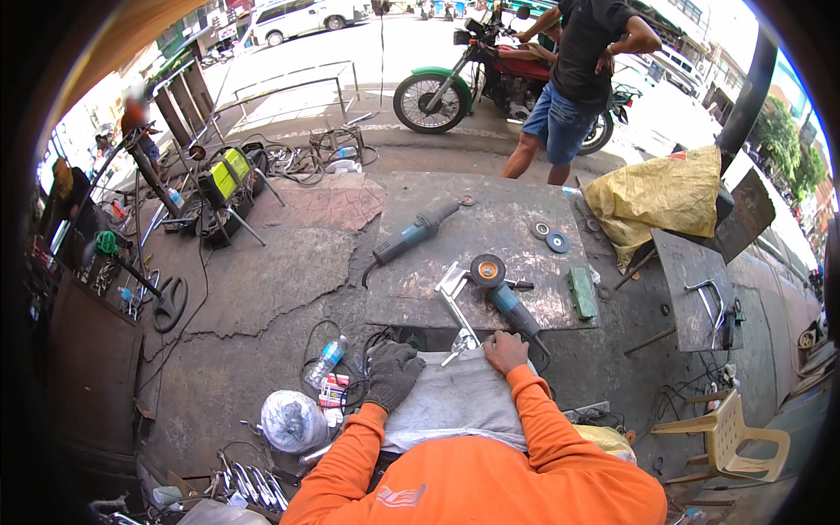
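A grey cloth [451,398] lies spread across my lap. My left hand [391,376], in a dark knitted glove, is closed at the cloth's left edge. My bare right hand [506,352] has its fingers curled over the far right corner of the cloth. Between the hands, a silvery metal bracket [457,306] reaches from the low table to the cloth's far edge, with neither hand on it. Close beyond my right hand, a teal angle grinder [514,311] rests on the tabletop, its disc beside the bracket.
The low worn table [394,302] also bears a second grinder [418,233], loose discs [556,241] and a green block [581,293]. A bottle [327,359] and plastic bag [295,422] lie left. A welding machine [226,179], motorcycle [490,79] and standing person [582,70] are farther off.
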A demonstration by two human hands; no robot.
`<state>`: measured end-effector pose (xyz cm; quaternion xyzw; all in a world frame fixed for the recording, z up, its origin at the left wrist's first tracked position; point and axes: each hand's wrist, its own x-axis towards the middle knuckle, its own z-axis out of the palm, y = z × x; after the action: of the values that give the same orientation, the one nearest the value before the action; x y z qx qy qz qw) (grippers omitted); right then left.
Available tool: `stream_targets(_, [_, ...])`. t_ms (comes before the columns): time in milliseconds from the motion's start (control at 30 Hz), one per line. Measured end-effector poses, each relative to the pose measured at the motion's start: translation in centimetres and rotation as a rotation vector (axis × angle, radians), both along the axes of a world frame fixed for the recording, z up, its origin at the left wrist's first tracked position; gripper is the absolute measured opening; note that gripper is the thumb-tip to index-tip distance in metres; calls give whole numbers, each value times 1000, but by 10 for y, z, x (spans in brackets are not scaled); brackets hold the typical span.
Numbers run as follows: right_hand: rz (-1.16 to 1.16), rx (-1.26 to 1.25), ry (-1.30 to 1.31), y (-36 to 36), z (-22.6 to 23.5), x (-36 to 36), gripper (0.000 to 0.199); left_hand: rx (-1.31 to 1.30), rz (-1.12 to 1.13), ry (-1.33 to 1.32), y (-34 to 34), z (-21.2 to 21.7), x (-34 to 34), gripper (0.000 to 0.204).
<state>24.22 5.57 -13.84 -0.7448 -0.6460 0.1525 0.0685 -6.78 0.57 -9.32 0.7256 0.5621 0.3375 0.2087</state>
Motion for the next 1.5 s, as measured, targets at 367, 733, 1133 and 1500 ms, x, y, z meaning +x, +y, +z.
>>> stream_targets(367, [7, -7, -18, 0, 0, 0, 38, -21, 7, 13, -1, 2, 0, 30])
stream_targets(733, [15, -30, -13, -1, 5, 0, 40, -15, 13, -10, 0, -1, 1, 28])
stream_targets(1133, [-1, -78, -5, 0, 11, -2, 42, -42, 9, 13, 0, 3, 0, 29])
stream_targets(1500, [1, -30, 7, 1, 2, 0, 40, -44, 8, 23, 1, -3, 0, 29])
